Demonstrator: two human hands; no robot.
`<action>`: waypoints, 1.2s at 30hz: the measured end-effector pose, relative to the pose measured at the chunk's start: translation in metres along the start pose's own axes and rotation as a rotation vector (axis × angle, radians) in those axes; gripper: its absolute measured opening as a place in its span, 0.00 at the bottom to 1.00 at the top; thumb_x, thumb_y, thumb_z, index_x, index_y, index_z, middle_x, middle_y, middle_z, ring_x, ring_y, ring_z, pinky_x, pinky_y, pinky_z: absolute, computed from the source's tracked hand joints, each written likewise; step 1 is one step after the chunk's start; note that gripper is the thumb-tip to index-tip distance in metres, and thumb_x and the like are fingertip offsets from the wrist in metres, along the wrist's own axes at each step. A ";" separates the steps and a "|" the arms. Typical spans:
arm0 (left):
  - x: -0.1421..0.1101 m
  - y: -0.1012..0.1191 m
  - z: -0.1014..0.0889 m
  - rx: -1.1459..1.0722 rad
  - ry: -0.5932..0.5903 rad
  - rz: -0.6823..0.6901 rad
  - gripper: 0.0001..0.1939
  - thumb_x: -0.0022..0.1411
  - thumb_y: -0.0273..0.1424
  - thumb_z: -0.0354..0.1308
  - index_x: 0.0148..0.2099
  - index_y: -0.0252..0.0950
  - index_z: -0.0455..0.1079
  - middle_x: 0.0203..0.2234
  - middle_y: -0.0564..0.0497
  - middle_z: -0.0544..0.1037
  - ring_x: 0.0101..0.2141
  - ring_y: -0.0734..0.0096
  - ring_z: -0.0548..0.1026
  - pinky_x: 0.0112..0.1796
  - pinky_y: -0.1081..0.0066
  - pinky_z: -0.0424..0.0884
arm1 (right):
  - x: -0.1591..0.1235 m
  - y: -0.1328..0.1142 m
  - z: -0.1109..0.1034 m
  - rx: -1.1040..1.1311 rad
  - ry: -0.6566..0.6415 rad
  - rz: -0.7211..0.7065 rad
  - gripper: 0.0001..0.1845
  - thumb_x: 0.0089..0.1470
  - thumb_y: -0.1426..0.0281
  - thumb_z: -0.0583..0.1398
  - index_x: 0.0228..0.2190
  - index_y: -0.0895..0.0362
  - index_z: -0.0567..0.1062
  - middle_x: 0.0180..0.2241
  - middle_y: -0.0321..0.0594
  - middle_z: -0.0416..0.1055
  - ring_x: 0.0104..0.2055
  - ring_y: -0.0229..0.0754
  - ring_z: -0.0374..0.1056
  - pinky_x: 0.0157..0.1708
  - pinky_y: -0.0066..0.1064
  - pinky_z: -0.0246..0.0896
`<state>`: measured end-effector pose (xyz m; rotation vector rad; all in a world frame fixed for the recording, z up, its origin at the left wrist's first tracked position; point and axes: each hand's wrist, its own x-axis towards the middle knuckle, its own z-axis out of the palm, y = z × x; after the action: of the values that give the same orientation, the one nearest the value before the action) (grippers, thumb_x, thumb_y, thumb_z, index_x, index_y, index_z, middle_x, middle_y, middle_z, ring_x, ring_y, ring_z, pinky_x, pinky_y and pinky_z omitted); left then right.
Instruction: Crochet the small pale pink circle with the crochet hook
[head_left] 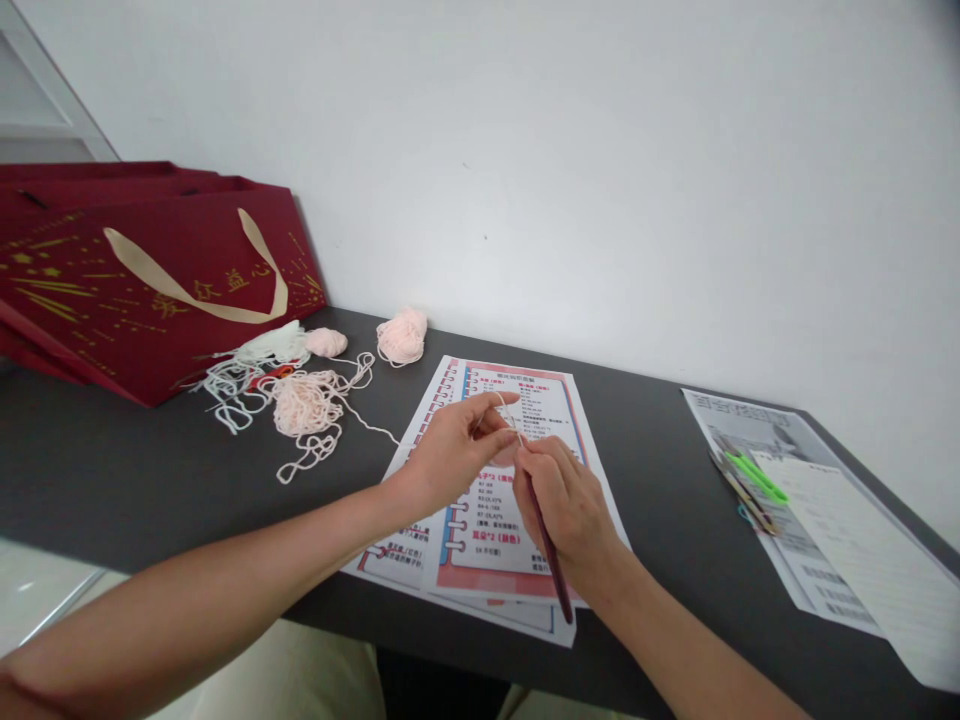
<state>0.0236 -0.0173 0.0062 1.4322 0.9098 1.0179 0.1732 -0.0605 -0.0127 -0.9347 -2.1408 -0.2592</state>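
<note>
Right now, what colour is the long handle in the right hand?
The handle is dark reddish brown, seen best in the head view.

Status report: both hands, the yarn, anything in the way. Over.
Left hand holding pale pink yarn, trailing to loose tangle. Right hand gripping dark red crochet hook. Printed sheets beneath hands; nothing visibly blocking.

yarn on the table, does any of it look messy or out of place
Yes, somewhat: the pink yarn heap left of the printed sheets has loose loops spilling over the table, and the white yarn beside it trails stray strands. They look untidy compared with the compact pink ball nearer the wall.
</note>
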 end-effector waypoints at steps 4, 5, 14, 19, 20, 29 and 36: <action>0.001 0.001 -0.003 0.298 0.087 0.122 0.18 0.58 0.27 0.56 0.52 0.33 0.69 0.25 0.54 0.74 0.29 0.73 0.70 0.33 0.70 0.64 | -0.004 -0.001 -0.002 0.209 0.088 0.123 0.09 0.56 0.81 0.54 0.33 0.54 0.64 0.29 0.37 0.67 0.31 0.39 0.64 0.30 0.30 0.62; 0.000 0.001 -0.004 0.327 0.095 0.140 0.18 0.58 0.27 0.56 0.52 0.34 0.69 0.26 0.54 0.75 0.29 0.73 0.70 0.33 0.70 0.64 | -0.004 -0.002 -0.003 0.264 0.111 0.201 0.09 0.56 0.80 0.55 0.33 0.54 0.65 0.28 0.36 0.67 0.30 0.38 0.65 0.29 0.30 0.61; -0.002 0.006 -0.005 0.382 0.080 0.218 0.13 0.58 0.26 0.55 0.47 0.36 0.71 0.26 0.54 0.75 0.31 0.72 0.72 0.36 0.70 0.65 | 0.015 0.002 -0.009 1.249 0.237 0.972 0.11 0.54 0.73 0.56 0.22 0.55 0.64 0.19 0.30 0.63 0.19 0.32 0.56 0.18 0.25 0.53; 0.005 0.006 -0.011 0.325 0.026 0.186 0.05 0.58 0.25 0.54 0.30 0.35 0.69 0.28 0.50 0.75 0.38 0.67 0.72 0.36 0.68 0.64 | 0.008 0.009 -0.016 0.900 0.130 0.817 0.06 0.52 0.74 0.61 0.25 0.55 0.70 0.18 0.30 0.65 0.20 0.33 0.60 0.21 0.26 0.55; 0.006 0.006 -0.012 0.314 0.020 0.183 0.04 0.58 0.25 0.55 0.31 0.35 0.69 0.27 0.51 0.74 0.38 0.67 0.72 0.36 0.68 0.64 | 0.007 0.010 -0.017 0.854 0.122 0.797 0.05 0.51 0.75 0.61 0.25 0.55 0.71 0.17 0.30 0.65 0.20 0.33 0.60 0.21 0.26 0.55; 0.006 0.003 -0.010 -0.047 -0.103 0.031 0.22 0.54 0.27 0.60 0.53 0.35 0.67 0.23 0.58 0.67 0.25 0.78 0.65 0.30 0.72 0.60 | 0.017 0.018 -0.011 1.525 0.101 0.988 0.07 0.50 0.74 0.61 0.23 0.56 0.67 0.20 0.32 0.66 0.19 0.31 0.55 0.18 0.24 0.50; -0.002 0.003 0.002 -0.309 -0.049 -0.129 0.26 0.50 0.28 0.64 0.52 0.32 0.67 0.23 0.58 0.72 0.25 0.78 0.70 0.33 0.72 0.64 | 0.001 0.006 0.003 0.886 0.152 0.641 0.04 0.56 0.73 0.57 0.30 0.53 0.67 0.24 0.32 0.65 0.24 0.35 0.61 0.24 0.28 0.58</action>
<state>0.0248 -0.0200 0.0091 1.1205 0.7614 0.9747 0.1755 -0.0543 -0.0147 -0.9338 -1.4502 0.8386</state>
